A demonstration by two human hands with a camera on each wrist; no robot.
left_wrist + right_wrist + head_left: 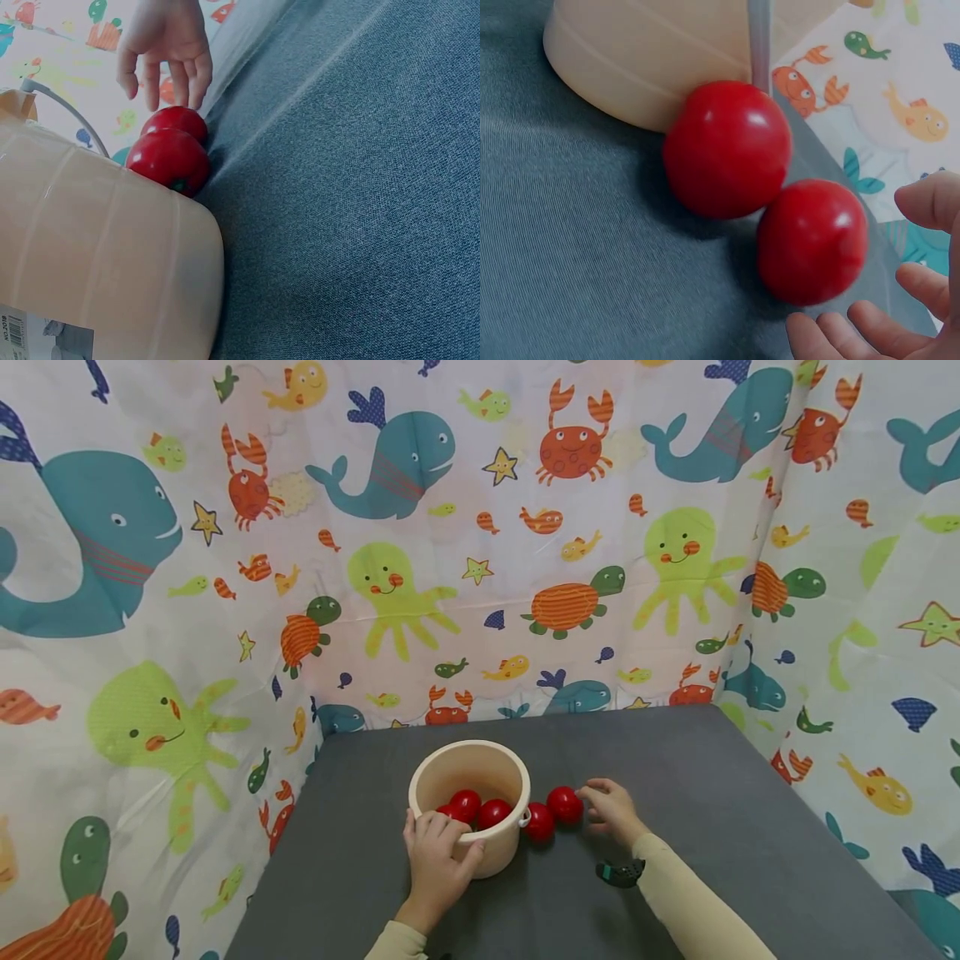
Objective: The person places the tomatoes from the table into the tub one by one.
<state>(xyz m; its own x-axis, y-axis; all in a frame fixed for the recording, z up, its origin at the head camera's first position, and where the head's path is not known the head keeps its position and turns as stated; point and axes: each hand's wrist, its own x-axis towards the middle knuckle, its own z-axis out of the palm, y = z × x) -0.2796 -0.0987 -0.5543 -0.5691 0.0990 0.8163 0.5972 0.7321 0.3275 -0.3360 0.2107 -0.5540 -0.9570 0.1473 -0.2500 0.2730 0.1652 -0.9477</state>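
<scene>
A cream plastic bucket (497,857) stands upright on the table, several red, tomato-like fruits (493,814) inside it. My left hand (438,860) grips its near rim, fingers over the edge and thumb on the outer wall. Right of the bucket lie two more glossy, tomato-like fruits. The nearer one (727,150) sits against the bucket wall, and the farther one (812,241) touches it. A green stem end shows on one in the left wrist view. Beside the farther fruit, my right hand (615,810) holds nothing; its fingers are spread and loosely bent.
A dark grey cloth covers the table (360,827). Behind and on both sides hangs a white curtain (450,677) printed with sea animals. The bucket's thin handle (71,112) hangs down on the side by the loose fruits. A dark band (621,872) is at my right wrist.
</scene>
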